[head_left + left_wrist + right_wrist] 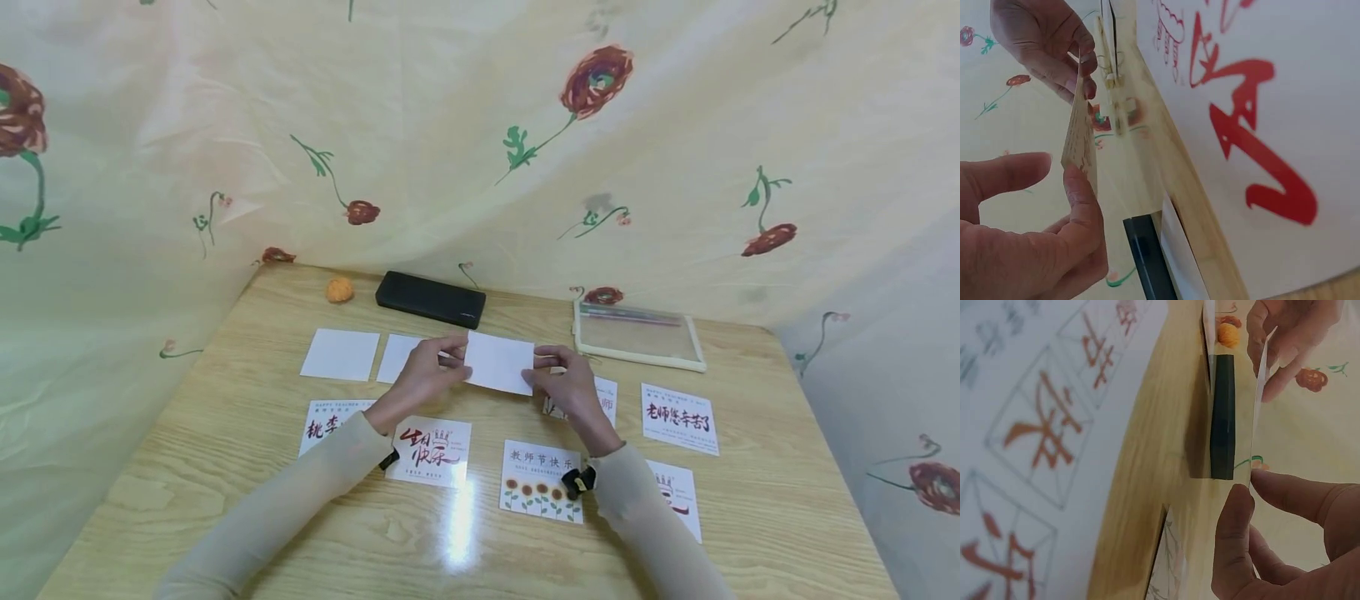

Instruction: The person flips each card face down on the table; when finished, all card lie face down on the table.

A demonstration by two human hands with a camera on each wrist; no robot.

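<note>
I see my left hand (426, 371) and right hand (564, 385) each pinching the white card (500, 362) above the desk (225, 433), grip closed

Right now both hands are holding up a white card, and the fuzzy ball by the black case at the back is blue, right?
Not quite: the fuzzy ball is orange, as the head view shows. The rest holds: left hand and right hand hold the white card, and the ball sits by the black case.

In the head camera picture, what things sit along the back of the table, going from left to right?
Orange ball → black case → clear pouch.
</note>
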